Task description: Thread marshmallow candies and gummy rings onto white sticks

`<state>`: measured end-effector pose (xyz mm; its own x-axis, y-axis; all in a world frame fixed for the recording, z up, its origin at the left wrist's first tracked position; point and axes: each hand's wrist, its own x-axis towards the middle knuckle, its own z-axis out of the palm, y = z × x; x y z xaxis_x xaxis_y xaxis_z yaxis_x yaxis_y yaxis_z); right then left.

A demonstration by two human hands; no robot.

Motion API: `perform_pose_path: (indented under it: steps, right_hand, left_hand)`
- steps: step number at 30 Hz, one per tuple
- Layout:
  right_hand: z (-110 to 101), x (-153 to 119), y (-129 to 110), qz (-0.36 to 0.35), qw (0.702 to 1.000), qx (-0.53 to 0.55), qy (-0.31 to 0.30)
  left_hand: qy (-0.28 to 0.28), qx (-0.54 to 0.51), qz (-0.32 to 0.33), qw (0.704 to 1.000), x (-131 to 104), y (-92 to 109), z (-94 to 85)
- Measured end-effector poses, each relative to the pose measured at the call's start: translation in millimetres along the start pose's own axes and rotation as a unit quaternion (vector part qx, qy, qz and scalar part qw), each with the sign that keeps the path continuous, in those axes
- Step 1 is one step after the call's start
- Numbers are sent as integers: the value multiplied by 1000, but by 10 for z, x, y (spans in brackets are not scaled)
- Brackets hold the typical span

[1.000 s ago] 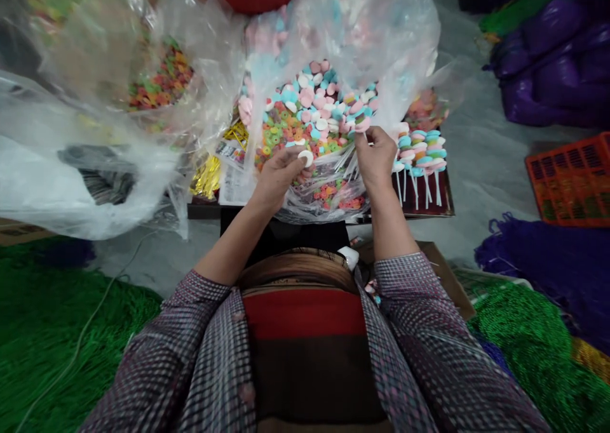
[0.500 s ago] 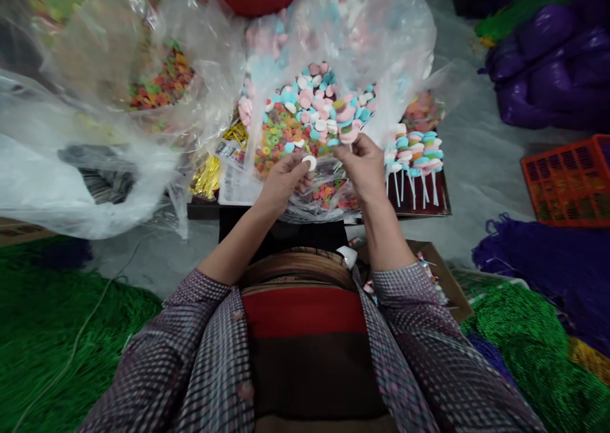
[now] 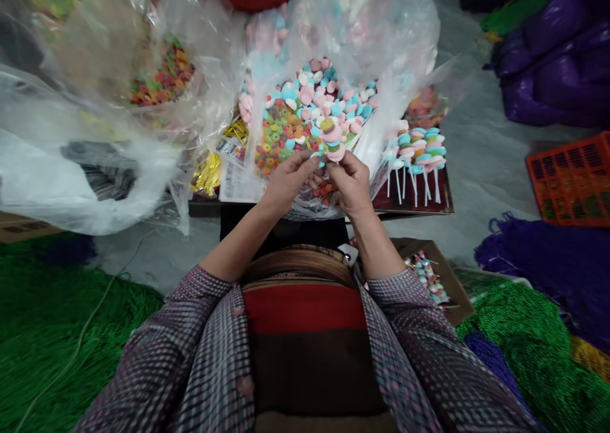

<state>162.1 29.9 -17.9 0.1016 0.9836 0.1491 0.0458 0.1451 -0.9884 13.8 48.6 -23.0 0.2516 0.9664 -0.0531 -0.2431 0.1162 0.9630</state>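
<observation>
My right hand is closed on a candy skewer, whose pink, blue, green and yellowish sweets are stacked above the fingers. Close beside it, my left hand pinches a small candy disc, mostly covered by the fingertips and pale blue and white where it shows. Both hands meet over a heap of ring gummies in green, orange and red. Behind the gummies lie pink, blue and white marshmallow pieces in an opened clear bag.
Several finished candy skewers lie at the table's right end. Gold twist ties sit left of the gummies. A cardboard box of wrapped sweets stands below right. An orange crate, purple sacks and green stringy bundles surround the table.
My right hand has come left and down with the candy skewer, and my left hand has moved slightly right. The hands, formerly apart, are now together, and the white disc has turned and is more hidden.
</observation>
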Motion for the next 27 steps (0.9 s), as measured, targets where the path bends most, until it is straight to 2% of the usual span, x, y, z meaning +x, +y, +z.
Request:
perform_pose_path:
  steps: [6,9,11,14,19,22,27]
  right_hand:
    - [25,21,115,-29,999,23,-3]
    - [69,32,148,-24,1000,19,1]
    - [73,-2,85,-15,1000,12,7]
    - [2,-145,-135,18,1000,-5,3]
    - [-195,-510,-437,122,988,-38,-92]
    - [-237,-654,-432,133,978,-106,-121]
    - [-224,-685,-329,132,973,-156,-108]
  left_hand:
    - [28,58,47,997,-39,43,58]
    - [38,83,40,995,-60,47,49]
    - [41,78,25,996,-60,51,28]
    - [59,62,3,996,-32,55,-37]
    - [91,44,-13,995,44,28,-154]
    - [96,49,2,994,72,-8,-163]
    - [90,111,70,987,81,-72,-148]
